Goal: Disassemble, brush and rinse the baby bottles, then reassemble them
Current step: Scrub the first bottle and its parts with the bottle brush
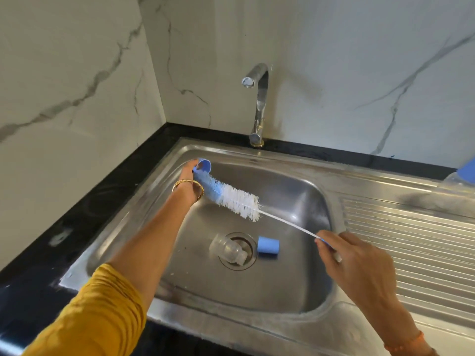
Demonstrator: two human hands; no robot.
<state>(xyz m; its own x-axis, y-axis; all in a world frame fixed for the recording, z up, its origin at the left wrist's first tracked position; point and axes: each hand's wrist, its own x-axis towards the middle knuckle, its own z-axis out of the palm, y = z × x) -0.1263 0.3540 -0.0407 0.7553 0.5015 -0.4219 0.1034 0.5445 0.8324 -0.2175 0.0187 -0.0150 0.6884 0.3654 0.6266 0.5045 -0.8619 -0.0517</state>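
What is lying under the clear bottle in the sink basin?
The clear bottle lies on its side across the drain, beside a blue cap. The drain's metal ring shows around and through it. Whether a strainer sits beneath cannot be seen; the bottle covers the middle.

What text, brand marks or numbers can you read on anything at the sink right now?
None can be read.
Clear bottle over the drain: no markings legible.
Blue cap beside it: plain.
Bottle brush: no lettering visible.
Faucet: no brand mark visible.
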